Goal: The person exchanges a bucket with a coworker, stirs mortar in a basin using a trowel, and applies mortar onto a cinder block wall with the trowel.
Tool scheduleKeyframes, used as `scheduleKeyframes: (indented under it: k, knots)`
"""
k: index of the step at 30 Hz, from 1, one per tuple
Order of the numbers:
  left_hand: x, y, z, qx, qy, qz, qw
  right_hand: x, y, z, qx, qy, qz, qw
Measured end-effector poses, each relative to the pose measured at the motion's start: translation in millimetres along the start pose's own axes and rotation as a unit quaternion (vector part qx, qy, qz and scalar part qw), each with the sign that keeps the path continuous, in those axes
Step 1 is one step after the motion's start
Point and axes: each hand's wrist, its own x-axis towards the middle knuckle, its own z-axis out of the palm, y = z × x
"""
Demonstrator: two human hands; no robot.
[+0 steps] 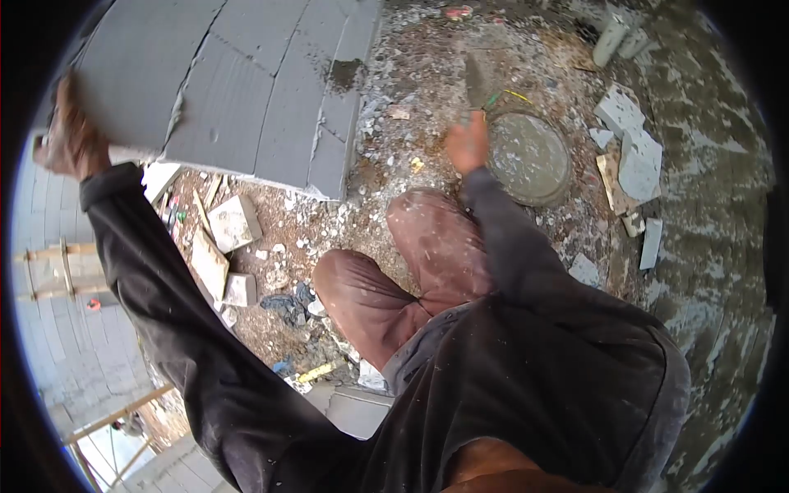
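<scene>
Dk shirt point(526, 386), trowel point(473, 80) in R fingers point(477, 126)

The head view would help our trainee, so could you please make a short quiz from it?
1. True or false: the left hand is at the edge of the grey block wall.
2. Fill in the colour: the right hand holds a trowel beside a round container of ____ mix.
3. Choose: relative to the knees, the trowel points A) toward them; B) away from them; C) toward the left hand.

Key: 1 true; 2 grey; 3 B.
</scene>
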Motion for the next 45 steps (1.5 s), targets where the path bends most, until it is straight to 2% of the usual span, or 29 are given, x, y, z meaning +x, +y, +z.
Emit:
scheduleKeyframes:
  k: [1, 2, 3, 4, 5, 6, 7, 9, 11, 13, 16, 19, 20, 21, 22, 23, 28, 32, 33, 35, 36, 37, 38, 39, 41, 42, 43, 44, 45]
  knots:
    - [4.9, 3.3, -8.7, -0.128, -0.051, -0.053, 0.989, 1.7, -20.6, 39.0, 0.091, -0.074, 0.061, 0.991]
    - [3.8, 8.9, -19.0, -0.299, -0.142, -0.097, 0.939, 3.4, -42.6, 76.3, 0.176, -0.139, 0.138, 0.965]
    - [3.2, 14.7, -29.8, -0.441, -0.218, -0.169, 0.854, 5.2, -64.1, 113.2, 0.239, -0.19, 0.218, 0.927]
    - [-0.8, 19.5, -18.6, -0.39, -0.198, -0.139, 0.888, 27.5, -99.6, 103.1, 0.448, -0.369, 0.312, 0.752]
    - [-9.2, 23.1, -11.8, -0.309, -0.158, -0.074, 0.935, 34.4, -128.1, 99.6, 0.496, -0.339, 0.238, 0.763]
    - [-21.6, 17.8, 0.1, -0.072, -0.053, 0.052, 0.995, 32.8, -140.7, 76.2, 0.51, -0.32, 0.196, 0.774]
    - [-34.6, 9.6, 14.9, 0.21, 0.052, 0.152, 0.964, 31.7, -155.2, 50.1, 0.522, -0.299, 0.153, 0.784]
    - [-54.4, -3.9, 37.3, 0.434, 0.166, 0.217, 0.859, 50.0, -158.6, -27.5, 0.458, -0.295, 0.076, 0.835]
    - [-66.8, -17.0, 49.5, 0.495, 0.201, 0.234, 0.812, 55.0, -97.0, -83.5, 0.304, -0.265, -0.044, 0.914]
    - [-70.8, -26.5, 55.1, 0.523, 0.216, 0.238, 0.79, 44.4, -30.9, -142.4, 0.118, -0.214, -0.108, 0.964]
    - [-73.0, -37.2, 62.5, 0.528, 0.237, 0.24, 0.779, 9.6, 59.0, -205.4, -0.114, -0.154, -0.059, 0.98]
    - [-73.6, -46.1, 62.1, 0.497, 0.238, 0.233, 0.802, -28.0, 151.2, -180.4, -0.286, -0.154, 0.099, 0.941]
    - [-73.6, -48.9, 63.5, 0.498, 0.235, 0.228, 0.803, -35.0, 170.8, -163.9, -0.242, -0.197, 0.126, 0.942]
    - [-73.9, -50.1, 65.8, 0.529, 0.244, 0.22, 0.782, -29.8, 170.5, -157.0, -0.035, -0.301, 0.225, 0.926]
    - [-73.2, -51.5, 68.2, 0.548, 0.251, 0.217, 0.768, -31.7, 171.7, -156.4, 0.141, -0.35, 0.316, 0.871]
    - [-73.1, -50.1, 72.6, 0.555, 0.255, 0.22, 0.761, -36.5, 164.0, -166.2, 0.222, -0.358, 0.354, 0.835]
    - [-65.3, -50.4, 76.7, 0.562, 0.261, 0.239, 0.747, -52.6, 105.9, -228.8, 0.323, -0.247, 0.359, 0.84]
    - [-52.8, -32.8, 81.5, 0.588, 0.249, 0.279, 0.717, -7.1, 74.5, -218.7, 0.406, -0.084, 0.342, 0.843]
    - [-49.2, -28.5, 82.4, 0.598, 0.247, 0.288, 0.706, 9.6, 65.3, -201.0, 0.425, -0.089, 0.323, 0.841]
    - [-39.2, -18.5, 71.0, 0.711, 0.182, 0.325, 0.597, 37.3, 50.0, -166.2, 0.353, 0.023, 0.247, 0.902]
    - [-42.6, -4.3, 43.0, 0.898, 0.049, 0.338, 0.278, 54.2, 49.5, -135.6, 0.363, 0.019, 0.238, 0.901]
    - [-40.8, -3.7, 35.2, 0.9, 0.054, 0.339, 0.27, 77.3, 59.9, -87.3, 0.222, 0.1, 0.146, 0.959]
    - [-37.7, -6.1, 28.3, 0.902, 0.069, 0.316, 0.285, 100.3, 70.3, -39.2, 0.05, 0.2, 0.081, 0.975]
    - [-36.9, -6.9, 22.5, 0.904, 0.085, 0.291, 0.3, 119.2, 59.2, 6.8, 0.006, 0.232, 0.104, 0.967]
    - [-32.6, -4.0, 19.4, 0.91, 0.086, 0.275, 0.297, 155.4, 8.7, 97.6, 0.024, 0.179, 0.206, 0.962]
    - [-31.5, -2.7, 15.6, 0.917, 0.084, 0.274, 0.277, 170.3, -21.5, 127.9, 0.096, 0.094, 0.235, 0.963]
    - [-30.2, -1.4, 11.8, 0.924, 0.081, 0.272, 0.257, 192.4, -44.5, 125.0, 0.354, -0.043, 0.188, 0.915]
    - [-28.6, 0.2, 5.1, 0.93, 0.079, 0.271, 0.237, 213.8, -69.8, 119.5, 0.559, -0.19, 0.207, 0.78]
    - [-22.6, 4.1, -1.4, 0.899, 0.07, 0.321, 0.29, 213.2, -114.8, 103.9, 0.567, -0.116, 0.137, 0.804]
